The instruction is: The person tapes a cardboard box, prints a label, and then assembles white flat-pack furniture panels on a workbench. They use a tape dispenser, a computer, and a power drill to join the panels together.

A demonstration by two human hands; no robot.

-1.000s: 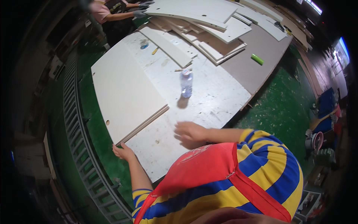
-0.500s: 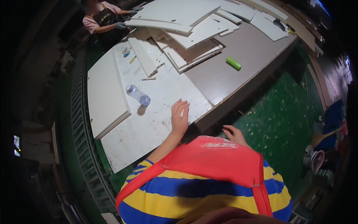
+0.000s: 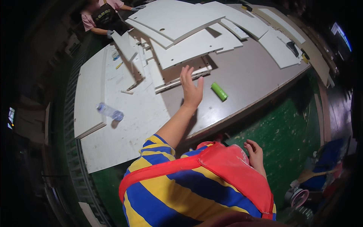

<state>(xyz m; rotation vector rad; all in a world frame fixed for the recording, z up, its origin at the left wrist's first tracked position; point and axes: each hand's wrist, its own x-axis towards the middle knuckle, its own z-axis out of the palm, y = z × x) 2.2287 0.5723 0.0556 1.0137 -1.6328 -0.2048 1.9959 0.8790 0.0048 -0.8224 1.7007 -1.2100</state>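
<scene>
My left hand is stretched out over the table with its fingers apart and nothing in it. It is nearest the front edge of a stack of white panels; whether the fingertips touch the stack I cannot tell. A green cylinder lies on the table just right of this hand. My right hand hangs beside my red apron, past the table edge, empty, with its fingers loosely curved and apart.
Across the table a gloved co-worker grips a narrow white board. A plastic bottle lies at left, near a large white panel. More white panels and a black-handled tool lie far right. Green floor borders the table.
My left hand has reached forward to the panel stack. My right hand has shifted right and lower in view. The co-worker's narrow board is now raised and tilted in one hand.
</scene>
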